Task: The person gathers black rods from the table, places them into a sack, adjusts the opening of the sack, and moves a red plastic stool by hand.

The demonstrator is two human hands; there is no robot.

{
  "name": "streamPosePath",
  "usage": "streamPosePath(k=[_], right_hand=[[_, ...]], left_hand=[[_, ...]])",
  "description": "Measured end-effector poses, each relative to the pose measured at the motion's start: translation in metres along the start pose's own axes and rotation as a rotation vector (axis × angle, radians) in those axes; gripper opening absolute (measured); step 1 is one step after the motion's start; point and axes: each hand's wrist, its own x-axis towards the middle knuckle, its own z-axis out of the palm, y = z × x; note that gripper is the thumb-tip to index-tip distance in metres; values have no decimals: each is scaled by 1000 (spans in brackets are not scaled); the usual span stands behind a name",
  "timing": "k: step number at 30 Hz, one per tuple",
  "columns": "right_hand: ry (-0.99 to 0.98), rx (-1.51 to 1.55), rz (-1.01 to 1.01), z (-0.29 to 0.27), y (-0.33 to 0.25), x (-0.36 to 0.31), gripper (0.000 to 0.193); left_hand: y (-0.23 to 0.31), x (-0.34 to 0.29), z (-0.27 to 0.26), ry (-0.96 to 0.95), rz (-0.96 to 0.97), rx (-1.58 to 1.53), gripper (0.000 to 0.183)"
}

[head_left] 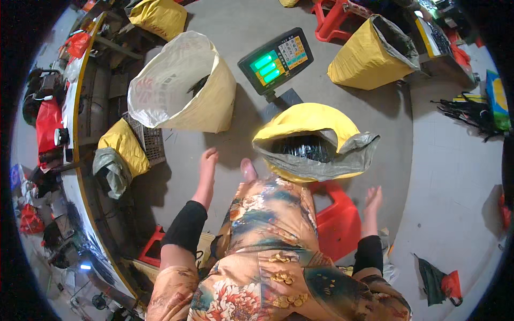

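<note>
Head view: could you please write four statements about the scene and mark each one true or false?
1. The open yellow woven sack with grey lining, near the centre, contains black, shiny material. True.
2. The left hand grips the tall white woven sack. False: the hand is empty, apart from it.
3. The black rectangular scale display shows green light. True.
4. The right hand is inside the yellow sack. False: it is empty, outside the sack.
</note>
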Motion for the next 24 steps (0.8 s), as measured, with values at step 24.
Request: streamPosePath(k=[24], right_hand=[[-216, -153, 243, -8, 108, 2, 44]], left_hand=[[-39, -6, -29, -298, -310, 278, 29]])
